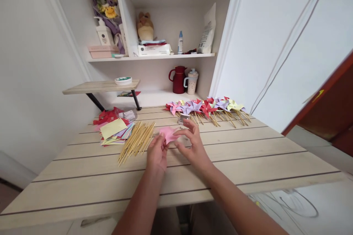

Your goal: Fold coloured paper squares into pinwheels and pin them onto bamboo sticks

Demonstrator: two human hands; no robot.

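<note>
A piece of pink paper [168, 134] is held above the desk by my left hand [157, 151], its thumb and fingers pinching the paper's left side. My right hand [193, 145] is at the paper's right side with fingers spread and curved; a fingertip reaches the paper's edge, though whether it touches I cannot tell. Left of my hands lies a pile of thin wooden sticks [137, 141]. Beyond them is a stack of coloured paper sheets [113, 129], a yellow one on top. Several finished paper pinwheels [207, 108] on sticks lie at the back right.
A small clear box [183, 118] sits just behind my right hand. Red paper scraps [109, 115] and a clear plastic container [129, 114] lie at the back left, beside a raised wooden stand [102, 86]. A red jug [179, 80] and a cup [192, 82] stand under the shelf.
</note>
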